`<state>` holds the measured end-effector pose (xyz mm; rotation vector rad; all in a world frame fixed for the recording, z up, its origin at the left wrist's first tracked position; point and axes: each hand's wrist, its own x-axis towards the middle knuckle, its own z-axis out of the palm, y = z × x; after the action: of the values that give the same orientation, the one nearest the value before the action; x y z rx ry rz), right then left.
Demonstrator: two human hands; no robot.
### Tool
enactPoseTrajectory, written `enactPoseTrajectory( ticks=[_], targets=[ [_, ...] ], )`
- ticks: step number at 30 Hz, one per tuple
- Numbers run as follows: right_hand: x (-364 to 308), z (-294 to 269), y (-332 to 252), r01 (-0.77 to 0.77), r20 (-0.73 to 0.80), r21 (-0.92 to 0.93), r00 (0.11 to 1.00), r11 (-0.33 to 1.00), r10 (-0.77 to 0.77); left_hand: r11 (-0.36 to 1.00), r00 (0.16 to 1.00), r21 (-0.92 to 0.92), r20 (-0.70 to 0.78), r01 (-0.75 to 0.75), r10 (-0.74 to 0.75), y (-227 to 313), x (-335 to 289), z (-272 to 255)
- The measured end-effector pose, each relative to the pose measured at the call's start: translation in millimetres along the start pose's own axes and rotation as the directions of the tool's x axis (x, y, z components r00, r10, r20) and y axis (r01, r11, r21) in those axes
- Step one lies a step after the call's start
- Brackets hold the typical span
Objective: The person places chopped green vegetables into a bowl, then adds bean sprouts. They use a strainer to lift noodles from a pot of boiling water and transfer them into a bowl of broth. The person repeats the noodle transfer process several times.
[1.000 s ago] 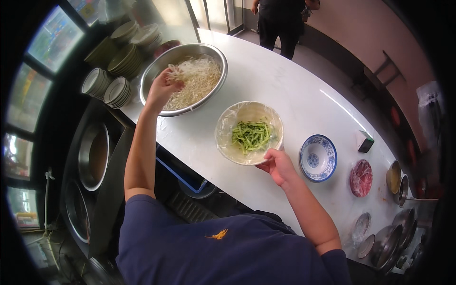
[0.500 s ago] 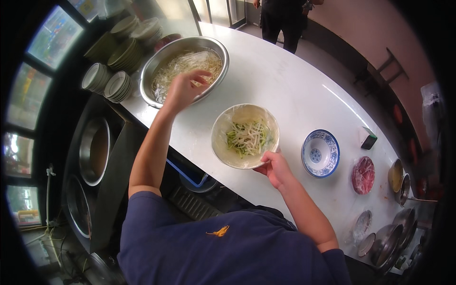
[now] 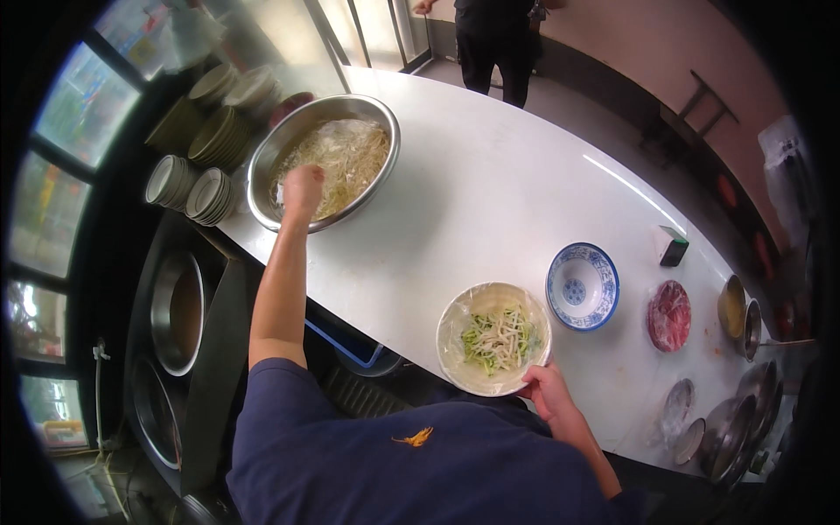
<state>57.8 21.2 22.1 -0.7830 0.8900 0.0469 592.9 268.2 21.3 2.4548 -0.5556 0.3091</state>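
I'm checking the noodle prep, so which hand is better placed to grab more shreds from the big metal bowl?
Left. The left hand is already inside the metal bowl, while the right hand grips the small bowl's rim.

Daylight came from the windows (image 3: 61, 175) on my left and the glass doors (image 3: 376, 31) ahead, and it lit the white worktop (image 3: 490, 184) brightly and evenly. A pale streak of glare lay across the worktop's far right part. Shadows were soft; the space below the worktop edge was dim. The fisheye view bent the worktop's straight edges into curves and closed into a black ring at the rim. Things near that rim looked squeezed and soft. My left hand (image 3: 302, 188) was slightly blurred.
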Motion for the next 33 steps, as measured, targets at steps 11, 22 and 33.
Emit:
enactPoseTrajectory(
  ticks=[11,22,33],
  targets=[
    [20,6,-2,0.002,0.096,0.024,0.995,1.0,-0.005,0.804,0.997,-0.59,0.066,0.071,-0.039,89,-42,-74],
    [49,61,-4,-0.034,0.18,-0.127,0.982,0.991,0.057,0.873,0.87,-0.457,0.487,0.171,0.084,196,-212,-65],
    [98,74,35,-0.145,0.291,-0.045,0.944,0.988,0.152,0.867,0.943,-0.496,-0.266,0.044,-0.201,115,-231,-139]
  ],
)
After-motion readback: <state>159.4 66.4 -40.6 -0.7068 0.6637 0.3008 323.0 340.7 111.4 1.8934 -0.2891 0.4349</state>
